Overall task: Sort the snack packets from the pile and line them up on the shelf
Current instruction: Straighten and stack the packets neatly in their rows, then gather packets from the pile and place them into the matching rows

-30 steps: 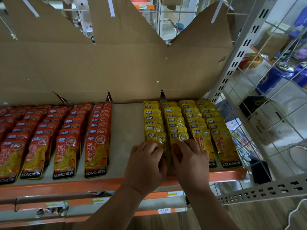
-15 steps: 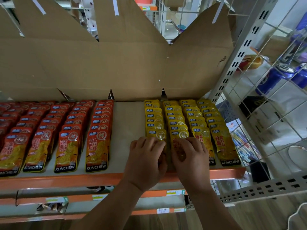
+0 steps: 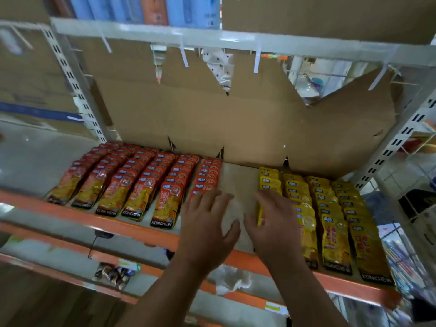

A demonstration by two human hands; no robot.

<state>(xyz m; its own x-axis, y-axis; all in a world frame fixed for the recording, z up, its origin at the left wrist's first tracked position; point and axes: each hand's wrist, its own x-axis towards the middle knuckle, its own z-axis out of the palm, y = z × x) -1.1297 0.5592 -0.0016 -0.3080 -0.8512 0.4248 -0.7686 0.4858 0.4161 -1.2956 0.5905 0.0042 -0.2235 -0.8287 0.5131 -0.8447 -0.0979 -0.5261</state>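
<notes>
a: the left hand (image 3: 207, 230) has moved off the yellow packets (image 3: 335, 223) and across to the red packets (image 3: 141, 185); the right hand (image 3: 276, 230) stays by the yellow

b: gripping anything?

a: no, both are spread flat and pinch nothing. the left fingers lie on the nearest red row, the right fingers along the nearest yellow row's side, probably squaring each line

b: room to work?

a: between the thumbs the shelf (image 3: 238, 178) lies bare, back to the cardboard (image 3: 212, 119) beyond the fingertips; under the wrists the orange lip (image 3: 132, 230) bounds the front packets
</notes>
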